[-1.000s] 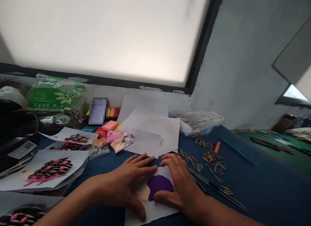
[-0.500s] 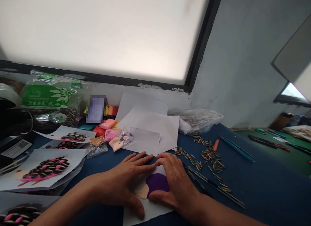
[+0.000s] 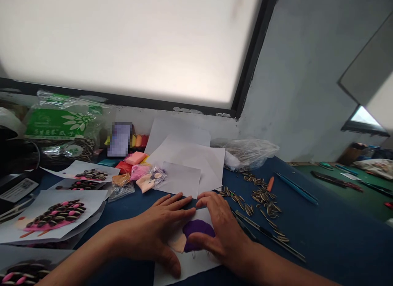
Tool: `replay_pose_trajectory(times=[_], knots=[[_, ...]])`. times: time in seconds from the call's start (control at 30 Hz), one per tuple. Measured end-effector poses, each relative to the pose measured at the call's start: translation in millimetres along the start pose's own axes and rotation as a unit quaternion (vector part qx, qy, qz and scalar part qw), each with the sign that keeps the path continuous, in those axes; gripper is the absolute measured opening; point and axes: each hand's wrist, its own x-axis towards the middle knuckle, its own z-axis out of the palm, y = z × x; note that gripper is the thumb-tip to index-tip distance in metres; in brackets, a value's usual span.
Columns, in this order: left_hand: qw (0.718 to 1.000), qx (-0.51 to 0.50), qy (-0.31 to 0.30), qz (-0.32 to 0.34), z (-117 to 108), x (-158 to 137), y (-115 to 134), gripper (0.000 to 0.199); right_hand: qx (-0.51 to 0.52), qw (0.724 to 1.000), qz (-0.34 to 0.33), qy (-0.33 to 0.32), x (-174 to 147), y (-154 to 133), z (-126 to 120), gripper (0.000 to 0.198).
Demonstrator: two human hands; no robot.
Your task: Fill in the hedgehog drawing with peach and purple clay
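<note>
A flat purple clay piece (image 3: 199,228) lies on a white paper sheet (image 3: 181,271), joined on its left by a beige clay patch (image 3: 178,241). Small drawn leg marks show on the paper below the purple clay. My left hand (image 3: 156,228) rests spread over the sheet's left side, thumb apart from the fingers, beside the beige patch. Around the right side of the purple clay curves my right hand (image 3: 227,232); its thumb lies over the clay's lower part and its bent fingers reach the far side, with a wide gap between them. My right palm hides the clay's right edge.
Finished seed-and-clay hedgehog pictures (image 3: 58,216) lie at left. Behind are clay packets (image 3: 136,167), a green-printed seed bag (image 3: 58,122) and white sheets (image 3: 187,155). Loose striped sunflower seeds (image 3: 267,200), tweezers (image 3: 273,237), an orange clay stick (image 3: 270,183) and a blue pen (image 3: 296,188) are at right.
My right thumb has shifted slightly up over the purple clay, and the drawn leg marks below it now show. My left hand stays nearly still. The view has moved a little.
</note>
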Motion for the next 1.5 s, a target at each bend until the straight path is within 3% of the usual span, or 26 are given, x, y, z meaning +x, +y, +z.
replay_pose_trajectory(times=[0.1,0.33,0.57,0.77,1.0,1.5], knots=[[1.0,-0.007,-0.011,-0.019,-2,-2,3,0.103,-0.017,1.0,-0.005,0.02,-2,10,-8,0.043],[0.999,0.005,-0.026,-0.045,-3,-3,8,0.107,-0.06,0.998,0.013,-0.03,-9,14,-6,0.063],[0.999,-0.004,-0.018,-0.042,-1,-2,1,0.105,-0.089,0.995,0.036,-0.035,-5,14,-16,0.064],[0.999,-0.009,-0.012,-0.032,1,-2,-2,0.104,-0.096,0.988,0.074,-0.095,-3,15,-21,0.076],[0.999,-0.017,-0.017,-0.032,0,-3,1,0.1,-0.122,0.986,0.074,-0.084,2,22,-30,0.087],[1.0,-0.022,0.004,-0.014,7,-1,-10,0.109,-0.163,0.979,0.082,-0.091,3,20,-33,0.082]])
